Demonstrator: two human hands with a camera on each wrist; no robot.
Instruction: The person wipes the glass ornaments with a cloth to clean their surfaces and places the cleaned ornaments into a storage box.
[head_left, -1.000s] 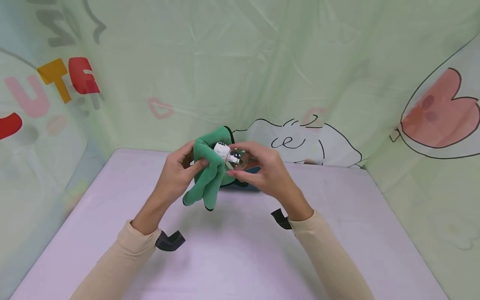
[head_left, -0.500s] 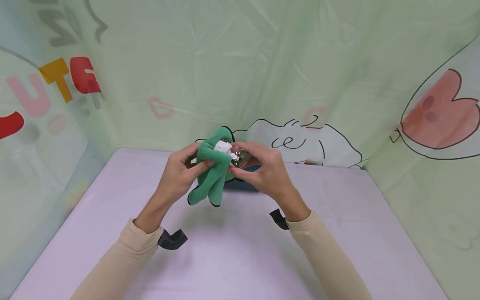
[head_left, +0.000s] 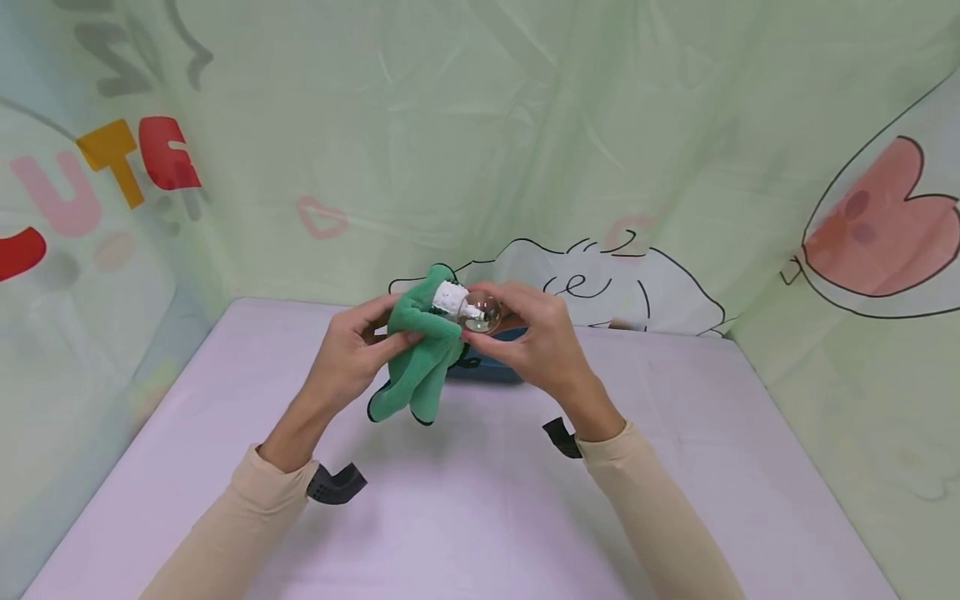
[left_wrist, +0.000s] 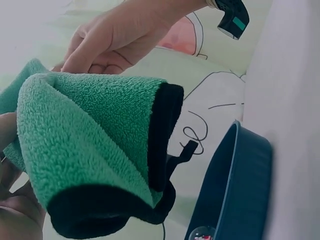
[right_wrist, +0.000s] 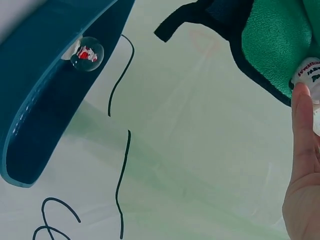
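Observation:
Over the table, my left hand [head_left: 348, 346] grips a green towel [head_left: 416, 367] with black edging, thumb in front and fingers behind. The towel hangs in folds and wraps partly around the white base of a small snow globe [head_left: 482, 310]. My right hand [head_left: 538, 333] holds the globe between thumb and fingers, its clear dome toward the right. Dark and red lettering shows on the white base [right_wrist: 311, 75] in the right wrist view, where a fingertip touches it. The left wrist view shows the towel [left_wrist: 85, 135] covering the globe.
Behind the hands a blue bin [head_left: 491, 364] stands at the table's back edge. Inside it lies another small glass globe [right_wrist: 87, 54] with a red and white figure. A pale lilac cloth covers the table [head_left: 465, 517]; printed curtains [head_left: 450, 125] hang around it.
The towel and globe have shifted slightly, and the towel's upper part has dropped lower. More of the globe's white base shows now. Both hands keep their hold.

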